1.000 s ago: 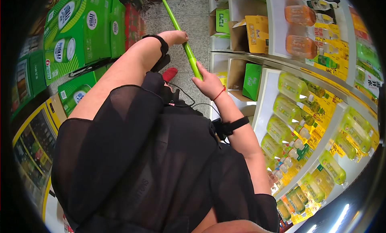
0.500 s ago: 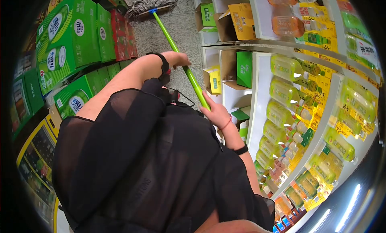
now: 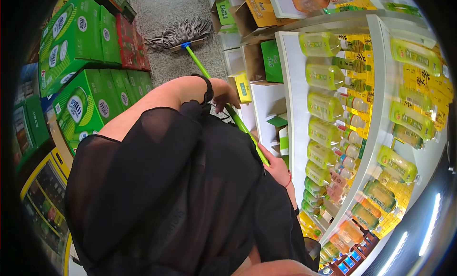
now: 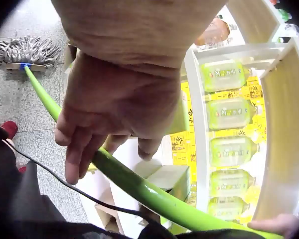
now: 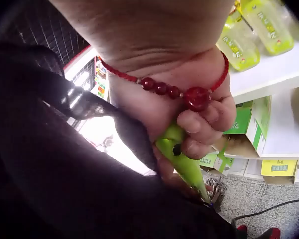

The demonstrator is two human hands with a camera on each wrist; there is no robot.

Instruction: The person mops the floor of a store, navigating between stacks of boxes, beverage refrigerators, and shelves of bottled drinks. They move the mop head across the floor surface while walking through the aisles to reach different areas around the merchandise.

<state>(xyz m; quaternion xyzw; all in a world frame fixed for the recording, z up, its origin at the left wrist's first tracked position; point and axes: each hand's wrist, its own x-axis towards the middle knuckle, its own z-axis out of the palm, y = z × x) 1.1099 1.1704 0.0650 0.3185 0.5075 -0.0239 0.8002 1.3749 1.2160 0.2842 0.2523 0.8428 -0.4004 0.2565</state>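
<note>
A mop lies on the grey floor ahead, its stringy grey head [image 3: 181,33] [image 4: 25,50] far up the aisle. The green handle [image 3: 209,78] [image 4: 154,194] slants back toward my body. My left hand [image 3: 223,96] [image 4: 109,119] sits over the middle of the handle. Its fingers hang loose and nearly straight, and the handle runs between them and the thumb. My right hand [image 3: 276,169] [image 5: 199,129] grips the handle's top end [image 5: 182,159] by my hip, fingers curled tight round it. A red bead bracelet [image 5: 189,97] circles that wrist.
White shelves of yellow-green drink bottles [image 3: 328,109] stand close on the right, with open cardboard boxes [image 3: 252,19] at their foot. Stacked green cartons [image 3: 76,42] line the left. The grey floor aisle [image 3: 162,9] runs between. A black cable [image 4: 65,181] and a red shoe [image 4: 10,128] are near me.
The mop has been drawn back toward me. My right hand has pulled the handle's end down to my hip. My left hand's grip has loosened on the handle.
</note>
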